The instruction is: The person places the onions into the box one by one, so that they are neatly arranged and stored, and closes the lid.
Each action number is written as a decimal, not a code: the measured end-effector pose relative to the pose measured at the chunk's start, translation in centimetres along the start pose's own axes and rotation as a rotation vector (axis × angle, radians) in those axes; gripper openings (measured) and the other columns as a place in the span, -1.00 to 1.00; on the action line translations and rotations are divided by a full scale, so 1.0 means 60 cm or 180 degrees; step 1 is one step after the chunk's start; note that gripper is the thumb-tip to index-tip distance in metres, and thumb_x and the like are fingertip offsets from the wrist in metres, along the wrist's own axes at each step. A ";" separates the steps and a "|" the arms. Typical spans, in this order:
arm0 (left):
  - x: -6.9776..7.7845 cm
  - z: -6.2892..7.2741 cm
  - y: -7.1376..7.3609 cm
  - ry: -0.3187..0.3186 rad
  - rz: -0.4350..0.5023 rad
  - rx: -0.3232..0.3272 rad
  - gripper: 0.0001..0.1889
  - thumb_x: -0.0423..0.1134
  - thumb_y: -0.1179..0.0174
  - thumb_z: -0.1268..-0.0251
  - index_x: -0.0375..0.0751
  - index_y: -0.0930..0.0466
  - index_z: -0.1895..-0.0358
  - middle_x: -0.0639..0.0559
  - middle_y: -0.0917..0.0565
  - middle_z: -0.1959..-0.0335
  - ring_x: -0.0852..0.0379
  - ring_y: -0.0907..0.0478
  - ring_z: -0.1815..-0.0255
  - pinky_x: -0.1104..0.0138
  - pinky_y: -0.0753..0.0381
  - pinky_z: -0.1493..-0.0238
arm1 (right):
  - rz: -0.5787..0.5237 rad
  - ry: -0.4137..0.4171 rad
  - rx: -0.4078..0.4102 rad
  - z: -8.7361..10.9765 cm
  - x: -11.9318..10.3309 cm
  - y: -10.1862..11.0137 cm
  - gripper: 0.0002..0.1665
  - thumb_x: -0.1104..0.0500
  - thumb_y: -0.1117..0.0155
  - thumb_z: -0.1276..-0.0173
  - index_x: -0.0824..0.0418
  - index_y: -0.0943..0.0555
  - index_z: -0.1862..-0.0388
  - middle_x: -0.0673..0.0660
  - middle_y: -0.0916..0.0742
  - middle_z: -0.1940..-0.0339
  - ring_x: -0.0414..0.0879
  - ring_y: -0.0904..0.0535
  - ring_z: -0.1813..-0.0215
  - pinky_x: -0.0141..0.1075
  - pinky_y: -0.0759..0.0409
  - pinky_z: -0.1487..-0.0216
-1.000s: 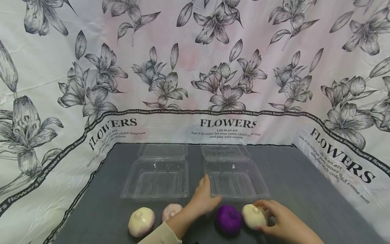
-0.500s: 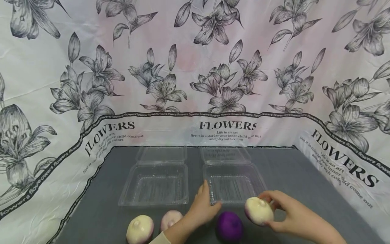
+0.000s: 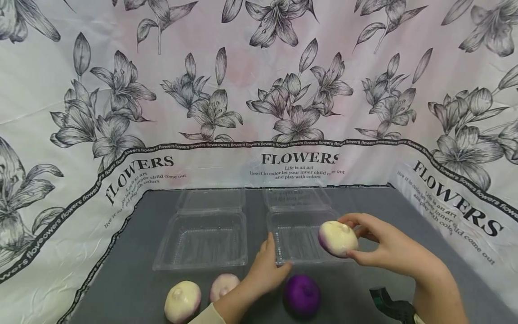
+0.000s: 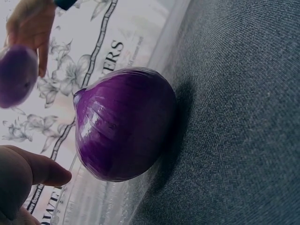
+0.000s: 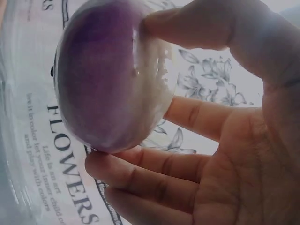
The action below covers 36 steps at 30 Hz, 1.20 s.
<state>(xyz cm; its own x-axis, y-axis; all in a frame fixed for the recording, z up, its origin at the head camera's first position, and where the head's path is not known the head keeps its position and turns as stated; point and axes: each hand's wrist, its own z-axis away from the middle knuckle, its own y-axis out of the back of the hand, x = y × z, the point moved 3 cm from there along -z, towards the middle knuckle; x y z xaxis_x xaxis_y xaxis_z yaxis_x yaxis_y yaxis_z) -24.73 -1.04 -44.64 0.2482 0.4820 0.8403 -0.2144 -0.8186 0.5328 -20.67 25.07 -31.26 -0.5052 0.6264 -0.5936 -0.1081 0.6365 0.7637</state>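
My right hand grips a white-and-purple turnip between thumb and fingers, above the front right part of a clear plastic container. In the right wrist view the turnip's purple side faces the camera, and the thumb presses its upper edge. My left hand is at the container's front left corner with its fingers extended and the thumb spread; whether it touches the rim is unclear. Just right of that hand, a purple onion sits on the dark cloth, large in the left wrist view.
A second clear container with its lid raised stands to the left. In front of it lie a white turnip and a pinkish one, partly covered by the left forearm. A flower-printed curtain encloses the back and sides.
My right hand has lifted the turnip off the cloth beside the onion and carried it up and forward over the right container. My left hand has stayed beside that container.
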 end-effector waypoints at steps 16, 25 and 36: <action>0.001 -0.008 0.007 0.0003 0.0061 0.0015 0.05 -0.09 -0.35 -0.31 -0.51 0.16 -0.61 -0.54 -0.11 -0.53 -0.49 -0.16 -0.49 -0.25 -0.22 -0.42 | 0.0328 -0.0121 0.0286 -0.064 0.048 -0.025 -0.32 0.01 -0.56 -0.29 0.06 -0.52 -0.34 -0.05 -0.63 -0.09 -0.18 -0.60 0.09 -0.07 -0.58 -0.07; -0.004 -0.004 0.003 0.0110 0.0092 -0.0031 0.03 -0.11 -0.33 -0.35 -0.46 0.18 -0.63 -0.47 -0.10 -0.56 -0.48 -0.25 -0.45 -0.23 -0.32 -0.38 | 0.0442 -0.0326 0.0365 -0.072 0.078 -0.038 -0.25 -0.06 -0.54 -0.29 0.15 -0.52 -0.37 0.08 -0.62 0.02 -0.05 -0.56 0.06 -0.11 -0.56 0.18; -0.005 -0.003 0.001 0.0136 0.0085 -0.0114 0.03 -0.12 -0.32 -0.37 -0.44 0.21 -0.63 -0.48 -0.06 -0.57 -0.48 -0.22 -0.47 -0.24 -0.29 -0.38 | 0.0636 -0.0540 0.0374 -0.078 0.128 -0.055 -0.21 -0.08 -0.53 -0.28 0.24 -0.51 -0.39 0.13 -0.63 0.06 0.01 -0.58 0.04 -0.11 -0.54 0.23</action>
<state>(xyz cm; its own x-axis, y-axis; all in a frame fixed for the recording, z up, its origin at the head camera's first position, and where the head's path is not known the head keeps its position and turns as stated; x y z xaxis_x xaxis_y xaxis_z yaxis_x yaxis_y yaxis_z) -24.99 -1.18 -44.84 0.2013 0.4736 0.8574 -0.2541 -0.8201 0.5127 -28.22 25.66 -37.16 -0.3549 0.8047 -0.4759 0.0841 0.5344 0.8410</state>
